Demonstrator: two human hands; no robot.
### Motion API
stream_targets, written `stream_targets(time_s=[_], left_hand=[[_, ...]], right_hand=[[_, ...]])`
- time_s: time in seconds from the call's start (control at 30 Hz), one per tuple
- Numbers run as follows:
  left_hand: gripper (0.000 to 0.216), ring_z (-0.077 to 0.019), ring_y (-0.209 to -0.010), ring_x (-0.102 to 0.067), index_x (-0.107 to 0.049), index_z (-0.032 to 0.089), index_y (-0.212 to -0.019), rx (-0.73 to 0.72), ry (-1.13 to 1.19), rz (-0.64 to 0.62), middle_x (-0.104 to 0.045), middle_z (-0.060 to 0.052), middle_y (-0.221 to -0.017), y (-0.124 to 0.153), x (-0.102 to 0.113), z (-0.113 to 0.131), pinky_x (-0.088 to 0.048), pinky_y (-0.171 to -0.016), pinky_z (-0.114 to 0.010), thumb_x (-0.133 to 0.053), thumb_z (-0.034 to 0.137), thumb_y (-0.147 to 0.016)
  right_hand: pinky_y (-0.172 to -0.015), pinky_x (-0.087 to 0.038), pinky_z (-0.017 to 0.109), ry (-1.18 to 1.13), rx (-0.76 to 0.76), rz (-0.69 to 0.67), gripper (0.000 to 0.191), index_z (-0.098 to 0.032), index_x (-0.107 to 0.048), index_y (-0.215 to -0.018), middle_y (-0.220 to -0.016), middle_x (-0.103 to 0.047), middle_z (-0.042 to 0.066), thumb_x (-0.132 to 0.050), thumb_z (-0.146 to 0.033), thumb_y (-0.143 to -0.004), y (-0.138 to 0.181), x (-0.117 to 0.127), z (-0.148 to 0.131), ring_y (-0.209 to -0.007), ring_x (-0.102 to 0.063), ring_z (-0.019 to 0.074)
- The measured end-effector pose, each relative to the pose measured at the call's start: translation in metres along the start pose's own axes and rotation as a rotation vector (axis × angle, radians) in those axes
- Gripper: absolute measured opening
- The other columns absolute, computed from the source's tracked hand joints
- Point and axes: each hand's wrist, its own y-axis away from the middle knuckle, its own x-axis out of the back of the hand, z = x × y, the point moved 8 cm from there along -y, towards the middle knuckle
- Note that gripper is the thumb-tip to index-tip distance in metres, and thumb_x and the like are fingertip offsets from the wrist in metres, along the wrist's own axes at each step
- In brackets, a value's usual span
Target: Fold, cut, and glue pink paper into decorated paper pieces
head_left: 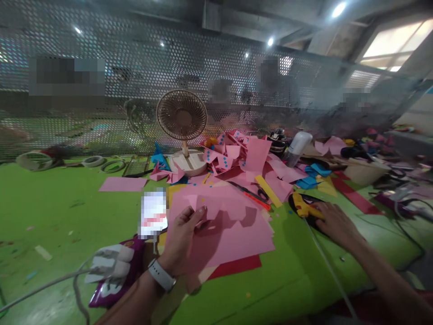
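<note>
Nearest the camera, a purple packet with a white charger and cable lay at lower left on the green table. To its right, the left hand, a watch at its wrist, pinched the near edge of a pink paper sheet, thumb on top and fingers curled closed beneath. This sheet, notched along its far edge, rested on a stack of pink and red sheets at table centre. Behind stood a small desk fan amid paper scraps, with scissors just beyond the sheet. Farther right, the right hand rested with fingers loosely bent on a yellow glue gun; whether it gripped fully could not be told. Judged stage: taking up the glue gun while the sheet was steadied. Lifting the gun would call for a firm close on its handle, minding the trailing cord.
</note>
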Motion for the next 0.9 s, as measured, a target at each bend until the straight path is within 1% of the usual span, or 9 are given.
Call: stream_targets(time_s=[0.1, 0.17, 0.27, 0.33, 0.43, 0.53, 0.6, 0.77, 0.9], left_hand=[[0.022, -0.0109, -0.075, -0.06, -0.063, 0.015, -0.076, -0.002, 0.0, -0.01, -0.061, 0.002, -0.078, 0.0, 0.0, 0.0, -0.056, -0.074, -0.028, -0.078, 0.028, -0.068], [0.021, -0.0115, -0.075, -0.061, -0.064, 0.015, -0.077, -0.003, -0.004, -0.019, -0.062, 0.001, -0.079, 0.001, 0.0, 0.0, -0.055, -0.075, -0.028, -0.078, 0.029, -0.068], [0.022, -0.0129, -0.075, -0.061, -0.064, 0.015, -0.074, -0.003, -0.003, -0.01, -0.062, 0.0, -0.078, 0.002, 0.001, 0.001, -0.055, -0.076, -0.03, -0.078, 0.03, -0.067], [0.022, -0.0129, -0.075, -0.06, -0.063, 0.015, -0.071, -0.004, -0.006, -0.009, -0.06, 0.0, -0.077, 0.003, 0.001, 0.001, -0.054, -0.077, -0.031, -0.078, 0.031, -0.067], [0.023, -0.012, -0.072, -0.058, -0.06, 0.016, -0.067, -0.008, -0.008, -0.024, -0.057, 0.001, -0.072, 0.006, -0.001, 0.003, -0.054, -0.078, -0.031, -0.076, 0.032, -0.069], [0.025, -0.012, -0.071, -0.057, -0.058, 0.016, -0.066, 0.011, -0.005, -0.032, -0.054, 0.002, -0.07, 0.009, -0.004, 0.004, -0.053, -0.079, -0.034, -0.076, 0.034, -0.069], [0.026, -0.0125, -0.072, -0.056, -0.057, 0.016, -0.066, 0.019, -0.01, -0.044, -0.053, 0.002, -0.071, 0.012, -0.006, 0.006, -0.052, -0.08, -0.035, -0.076, 0.035, -0.069], [0.028, -0.0108, -0.07, -0.052, -0.052, 0.017, -0.065, -0.037, 0.051, -0.061, -0.048, 0.004, -0.069, 0.015, -0.007, 0.014, -0.051, -0.083, -0.036, -0.074, 0.033, -0.072], [0.026, -0.0113, -0.072, -0.053, -0.055, 0.017, -0.068, -0.057, 0.059, -0.05, -0.052, 0.002, -0.072, 0.015, -0.007, 0.015, -0.051, -0.082, -0.034, -0.074, 0.034, -0.071]], right_hand=[[-0.084, -0.042, 0.042, -0.017, 0.045, 0.084, 0.036, -0.012, -0.055, -0.109, -0.1, -0.06, 0.015, -0.046, -0.021, -0.075, -0.002, 0.008, -0.003, -0.095, -0.054, 0.0294], [-0.085, -0.042, 0.044, -0.096, -0.054, 0.235, 0.033, -0.012, -0.054, -0.108, -0.098, -0.059, 0.017, -0.046, -0.026, -0.079, 0.001, 0.023, 0.004, -0.096, -0.054, 0.0306], [-0.069, -0.047, 0.039, -0.421, -0.31, 0.412, 0.039, -0.015, -0.053, -0.112, -0.093, -0.061, 0.017, -0.053, -0.037, -0.08, 0.012, 0.045, 0.02, -0.081, -0.06, 0.0276], [-0.058, -0.048, 0.037, -0.686, -0.345, 0.383, 0.036, -0.019, -0.057, -0.106, -0.089, -0.063, 0.015, -0.056, -0.041, -0.078, 0.01, 0.051, 0.012, -0.071, -0.061, 0.0247], [-0.065, -0.052, 0.038, -0.865, -0.156, 0.249, 0.026, -0.023, -0.066, -0.088, -0.092, -0.067, 0.01, -0.057, -0.044, -0.075, -0.005, 0.063, -0.039, -0.08, -0.064, 0.0258], [-0.065, -0.055, 0.035, -1.055, -0.097, 0.142, 0.027, -0.022, -0.064, -0.095, -0.093, -0.069, 0.007, -0.055, -0.041, -0.079, -0.02, 0.066, -0.099, -0.083, -0.066, 0.0253], [-0.064, -0.054, 0.032, -1.088, 0.023, 0.103, 0.026, -0.02, -0.063, -0.098, -0.091, -0.069, 0.006, -0.059, -0.037, -0.078, -0.029, 0.07, -0.144, -0.079, -0.067, 0.0233], [-0.068, -0.049, 0.033, -0.837, 0.653, 0.191, 0.022, -0.018, -0.057, -0.103, -0.088, -0.066, 0.008, -0.051, -0.021, -0.082, -0.023, 0.107, -0.251, -0.078, -0.062, 0.0214], [-0.057, -0.042, 0.03, -0.689, 0.786, 0.251, 0.016, -0.016, -0.055, -0.097, -0.074, -0.059, 0.006, -0.05, -0.02, -0.083, -0.01, 0.121, -0.284, -0.066, -0.055, 0.0192]])
